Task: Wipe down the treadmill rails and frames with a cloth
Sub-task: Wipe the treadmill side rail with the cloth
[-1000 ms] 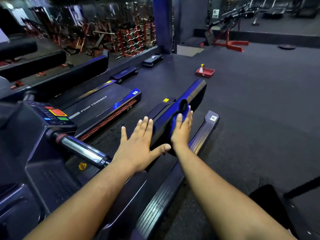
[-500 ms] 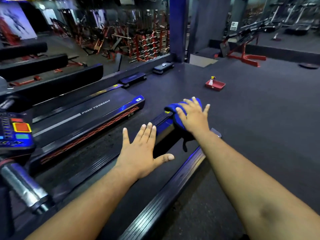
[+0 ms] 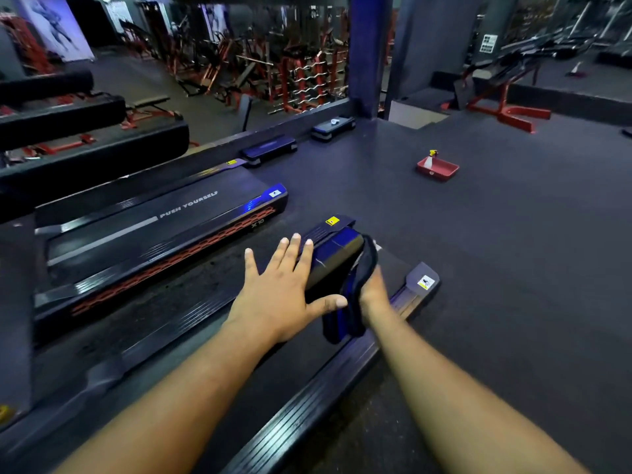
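— So, start at the fingers: what is each hand doing?

— The left hand [image 3: 278, 295] lies flat with its fingers spread wide and straight, the tips resting on the blue end cap [image 3: 337, 258] of the treadmill's middle frame, the thumb stretched out to the right. It holds nothing. The right hand [image 3: 374, 292] is mostly hidden behind the blue cloth [image 3: 352, 292]; its fingers wrap into the cloth and grip it, though I cannot tell exactly how they lie.

— And where is the cloth?

— Bunched against the right side of that end cap, hanging down over the gap toward the near side rail [image 3: 307, 401]. The left thumb tip sits just beside it.

— What differs from half a second ago?

— Then the right hand was on top of the far end of the frame, fingers over the cloth. Now it has come back toward the near side and dropped to the frame's right flank, so the cap's top shows bare and glossy. The left hand has slid forward onto the cap.

— Anything farther out?

— To the left, a neighbouring treadmill deck [image 3: 154, 220] reading "PUSH YOURSELF". Far right on the floor, a red tray [image 3: 439, 171] with a spray bottle [image 3: 430, 159] standing in it, well apart from the hands.
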`<state>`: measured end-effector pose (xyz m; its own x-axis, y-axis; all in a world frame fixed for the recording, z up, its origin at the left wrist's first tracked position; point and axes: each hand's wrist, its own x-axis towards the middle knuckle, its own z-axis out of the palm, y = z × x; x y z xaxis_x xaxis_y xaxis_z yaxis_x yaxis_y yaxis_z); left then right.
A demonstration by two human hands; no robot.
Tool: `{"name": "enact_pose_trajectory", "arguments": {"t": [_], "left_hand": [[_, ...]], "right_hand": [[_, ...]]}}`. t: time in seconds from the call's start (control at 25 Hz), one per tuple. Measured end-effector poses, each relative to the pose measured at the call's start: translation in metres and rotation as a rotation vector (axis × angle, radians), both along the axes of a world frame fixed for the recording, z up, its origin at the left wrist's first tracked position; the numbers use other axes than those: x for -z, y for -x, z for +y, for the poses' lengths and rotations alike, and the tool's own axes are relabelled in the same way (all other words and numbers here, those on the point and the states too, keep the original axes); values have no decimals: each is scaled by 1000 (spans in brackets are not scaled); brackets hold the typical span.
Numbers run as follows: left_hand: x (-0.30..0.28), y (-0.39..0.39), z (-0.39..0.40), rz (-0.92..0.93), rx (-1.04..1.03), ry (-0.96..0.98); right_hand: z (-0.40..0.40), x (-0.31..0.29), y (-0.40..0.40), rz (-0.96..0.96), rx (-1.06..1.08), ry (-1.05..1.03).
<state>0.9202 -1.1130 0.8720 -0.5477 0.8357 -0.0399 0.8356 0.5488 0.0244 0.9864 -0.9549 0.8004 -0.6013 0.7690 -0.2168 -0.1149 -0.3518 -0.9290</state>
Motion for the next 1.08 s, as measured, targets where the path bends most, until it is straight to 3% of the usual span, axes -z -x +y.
{"name": "enact_pose_trajectory", "arguments": {"t": [0.12,0.24,0.36,0.44,0.52,0.72,0.8,0.92,1.08], "left_hand": [[1,2,3,11,15,9],[0,4,5,-7,-3,22],[-3,-1,16,-11,-59,28],[-3,-5,33,3,-122,35],[-4,-7,55,14,-199,32],[-8,9,133,-80,-445,-45],[-7,25,174,-363,-524,-269],[-12,42,227,-835,-486,-793],[-36,79,287,-861,-506,-1017]], "right_hand": [[-27,32,-5,109,34,-60],[4,8,-1,108,38,-280],[41,-17,3,20,-57,-788],[71,-24,7,-27,-284,-1147],[107,-33,17,-73,-508,-1339],[187,-46,51,-170,-637,-1531],[216,-48,62,-121,-645,-1588],[245,-59,74,-81,-641,-1605],[309,-68,98,-20,-828,-1314]]}}
